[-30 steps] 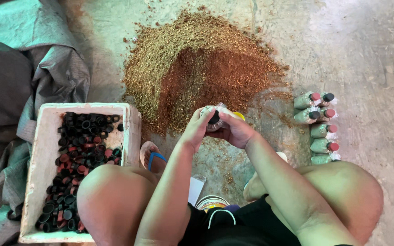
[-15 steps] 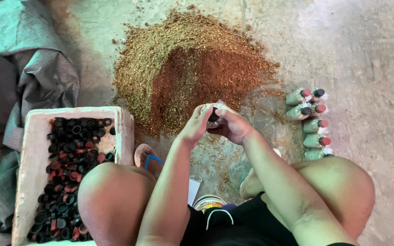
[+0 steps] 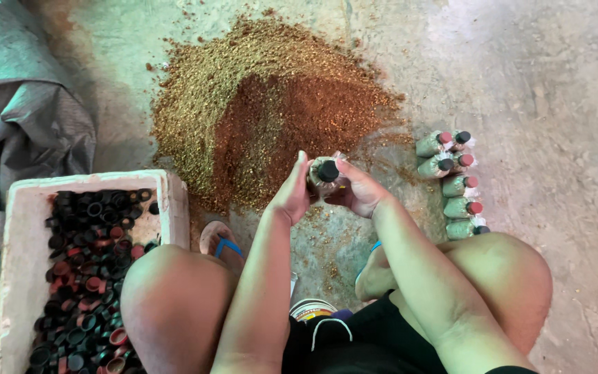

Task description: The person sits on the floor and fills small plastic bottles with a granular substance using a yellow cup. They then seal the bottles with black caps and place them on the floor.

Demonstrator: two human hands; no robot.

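Bottle point(image 3: 325, 174): small, stuffed with pale olive-brown material, wrapped in clear film, black cap on top; held between both hands, above the near edge of the heap.
Left hand point(image 3: 292, 195): I see the palm turned toward the bottle, fingers straight and pressed against its left side, holding it.
Right hand point(image 3: 358, 194): curled around the bottle's right side and underside, thumb near the cap; closed on the bottle.
Change: a second ago the hands sat at the same spot on the same bottle; I note only small finger shifts around the cap, while the view has swung slightly. I judge the work on the cap as ongoing.
Heap point(image 3: 271, 111): loose granular material on the concrete floor point(image 3: 555, 83), tan outside, reddish-brown in the middle.
Finished bottles point(image 3: 451, 183): a row lying on the floor to the right, red and black caps.
Foam box point(image 3: 19, 208): white, left of the knee, full of black and red caps point(image 3: 84, 270).
Sandal point(image 3: 219, 242): blue strap, under the left arm.
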